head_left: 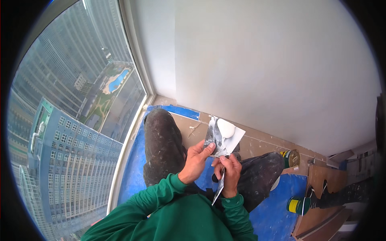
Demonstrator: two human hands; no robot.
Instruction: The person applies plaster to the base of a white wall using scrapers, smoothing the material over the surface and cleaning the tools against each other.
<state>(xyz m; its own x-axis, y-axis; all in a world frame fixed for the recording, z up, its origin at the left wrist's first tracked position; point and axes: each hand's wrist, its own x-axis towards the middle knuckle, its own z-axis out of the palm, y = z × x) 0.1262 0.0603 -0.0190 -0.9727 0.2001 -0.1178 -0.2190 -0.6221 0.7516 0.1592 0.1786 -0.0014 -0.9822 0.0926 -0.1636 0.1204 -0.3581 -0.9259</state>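
My left hand (197, 156) grips the near-left corner of a flat, smeared sheet (237, 138), its thumb on top. A rounded lump of white paste (226, 127) sits on the sheet, which is grey and stained on its left side. Close against the sheet's near edge, my right hand (229, 172) is closed around a thin, flat tool that looks like a putty knife (219, 192), its pale blade slanting back toward my body. My fingers hide much of this tool. Both hands are between my bent knees, in dark, paint-spotted trousers.
A tall window (80, 100) runs along the left, and a pale wall (273, 72) rises in front. Blue sheeting (269, 209) covers part of the floor. Two green-and-yellow cans (290, 159) stand at the right, near brown boards (327, 178) and another person's dark-clad leg (345, 195).
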